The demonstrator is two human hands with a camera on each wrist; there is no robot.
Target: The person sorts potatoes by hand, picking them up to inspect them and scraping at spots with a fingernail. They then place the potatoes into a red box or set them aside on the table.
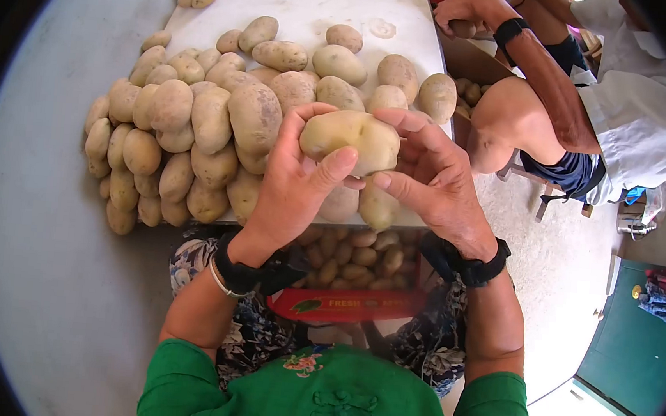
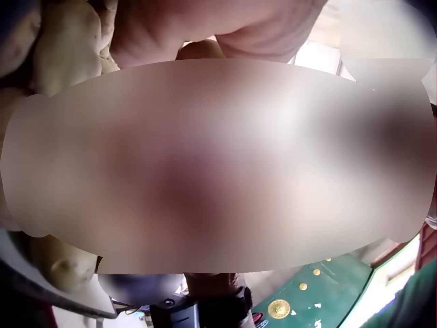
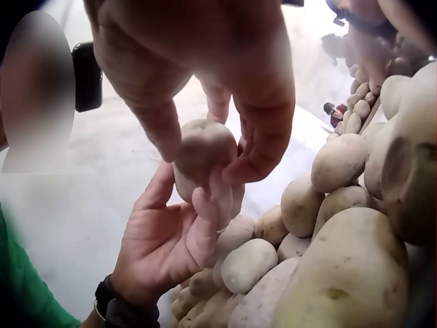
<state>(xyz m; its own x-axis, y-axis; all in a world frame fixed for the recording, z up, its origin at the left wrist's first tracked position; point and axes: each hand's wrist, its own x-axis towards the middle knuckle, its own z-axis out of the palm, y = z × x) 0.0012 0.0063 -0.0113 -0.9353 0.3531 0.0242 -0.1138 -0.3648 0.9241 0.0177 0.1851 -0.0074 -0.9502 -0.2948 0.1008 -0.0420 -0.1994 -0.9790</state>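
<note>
Pale-yellow, oblong potato [image 1: 352, 139] is held by half-curled bare left hand [image 1: 292, 175] and right hand [image 1: 452, 184]; slow turning is advised.

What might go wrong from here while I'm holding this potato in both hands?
The held potato might slip, since the left hand and right hand hold it with fingers and thumbs; it could drop toward the red box. The piled potatoes might also roll if bumped, and the edge potato on the right of the table could fall off.
</note>
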